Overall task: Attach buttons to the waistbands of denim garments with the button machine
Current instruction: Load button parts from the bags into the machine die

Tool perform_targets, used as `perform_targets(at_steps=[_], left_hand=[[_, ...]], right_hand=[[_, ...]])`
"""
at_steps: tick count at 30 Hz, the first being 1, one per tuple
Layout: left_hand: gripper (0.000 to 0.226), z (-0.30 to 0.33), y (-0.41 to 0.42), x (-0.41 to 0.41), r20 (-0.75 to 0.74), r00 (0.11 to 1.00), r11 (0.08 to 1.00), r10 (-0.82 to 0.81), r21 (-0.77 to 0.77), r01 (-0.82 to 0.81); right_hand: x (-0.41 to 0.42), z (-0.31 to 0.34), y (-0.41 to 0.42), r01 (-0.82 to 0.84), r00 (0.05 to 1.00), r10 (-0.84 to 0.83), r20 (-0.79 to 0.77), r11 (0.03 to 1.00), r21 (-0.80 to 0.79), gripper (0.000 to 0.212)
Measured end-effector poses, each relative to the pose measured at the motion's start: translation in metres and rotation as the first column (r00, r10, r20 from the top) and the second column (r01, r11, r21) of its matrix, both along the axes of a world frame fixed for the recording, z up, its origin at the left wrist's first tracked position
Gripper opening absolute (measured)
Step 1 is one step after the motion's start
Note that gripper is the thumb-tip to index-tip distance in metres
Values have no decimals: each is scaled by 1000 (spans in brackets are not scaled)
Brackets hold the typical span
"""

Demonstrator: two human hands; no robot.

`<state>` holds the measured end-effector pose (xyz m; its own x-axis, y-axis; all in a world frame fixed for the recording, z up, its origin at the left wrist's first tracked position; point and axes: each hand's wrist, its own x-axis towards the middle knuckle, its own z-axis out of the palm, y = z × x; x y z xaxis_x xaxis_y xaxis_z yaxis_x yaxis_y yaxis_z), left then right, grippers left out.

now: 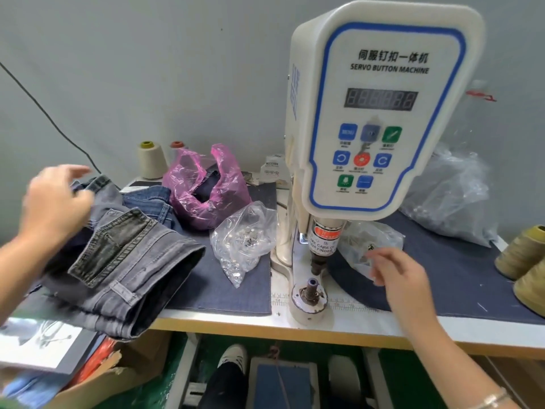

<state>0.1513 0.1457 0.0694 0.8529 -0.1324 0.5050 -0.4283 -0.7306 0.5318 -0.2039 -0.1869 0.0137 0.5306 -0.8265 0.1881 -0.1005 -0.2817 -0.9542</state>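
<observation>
The white servo button machine [374, 113] stands mid-table, its punch above the lower die post [311, 287]. A folded grey denim garment [124, 267] lies on the table's left end, hanging over the front edge. My left hand [56, 202] is blurred on the garment's upper left part, fingers curled into the cloth. My right hand [392, 270] hovers right of the die, fingers relaxed, just in front of a clear bag of fasteners [368, 243]. Another clear bag of silver buttons [244, 240] lies between garment and machine.
A pink plastic bag [206, 190], blue jeans [153, 199] and thread cones [150, 159] sit at the back left. Olive thread cones [522, 255] and a large clear bag [448, 196] are at the right. A foot pedal [283, 382] lies under the table, a cardboard box [97, 379] at lower left.
</observation>
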Motion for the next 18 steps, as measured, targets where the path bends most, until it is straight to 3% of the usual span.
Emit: perform_targets(at_steps=[2, 4, 6, 8, 10, 12, 18], left_hand=[[39, 8, -37, -35, 98, 979, 979, -176, 123, 164], [27, -1, -73, -64, 108, 918, 909, -382, 220, 353], [24, -24, -106, -92, 39, 852, 832, -522, 244, 499], [26, -54, -136, -112, -67, 818, 780, -572, 263, 568], [33, -80, -159, -125, -130, 830, 790, -542, 257, 556], [39, -102, -172, -130, -154, 866, 832, -476, 239, 501], [33, -127, -176, -131, -73, 916, 878, -394, 264, 399]], right_hand=[[3, 2, -25, 64, 995, -72, -64, 990, -122, 20], [7, 1, -48, 85, 966, -161, -203, 936, -340, 15], [13, -2, -65, 21, 853, -344, -393, 775, -632, 20], [21, -3, -74, -175, 684, -481, -548, 622, -763, 23], [31, -8, -79, -380, 534, -532, -657, 543, -749, 26], [40, -14, -83, -507, 447, -552, -703, 492, -708, 26], [54, -19, -90, -579, 300, -591, -749, 511, -635, 27]])
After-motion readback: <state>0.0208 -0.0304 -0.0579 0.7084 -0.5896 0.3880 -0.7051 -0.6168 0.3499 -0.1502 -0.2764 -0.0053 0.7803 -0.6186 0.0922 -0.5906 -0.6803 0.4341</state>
